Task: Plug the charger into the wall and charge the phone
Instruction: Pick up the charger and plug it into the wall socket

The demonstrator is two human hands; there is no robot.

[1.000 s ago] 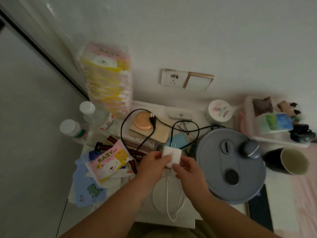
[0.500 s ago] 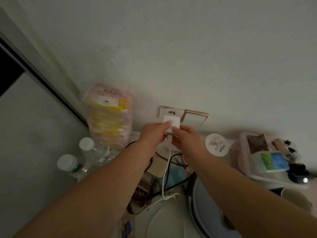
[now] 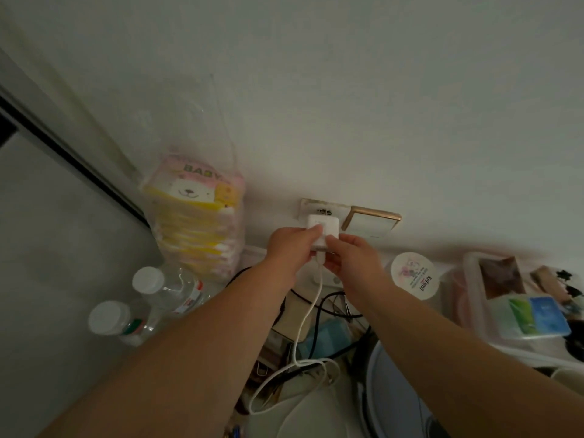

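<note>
Both hands meet at the white charger block (image 3: 323, 230), which sits against the wall socket (image 3: 319, 210) just above the knuckles. The left hand (image 3: 292, 246) is curled closed round the block's left side, thumb on its face; the right hand (image 3: 350, 259) pinches its lower right corner and the plug end of the white cable (image 3: 311, 311). Whether the prongs are in the slots is hidden behind the block.

The likeliest trouble is misalignment: the block covers the slots from view, so a push at a slight tilt could miss or bend a prong. The cable hangs from below the hands into a loose loop among dark cords (image 3: 328, 298) on the counter; a snag there could drag the charger back out. No phone is clearly visible, so the charging end remains unconnected.
</note>
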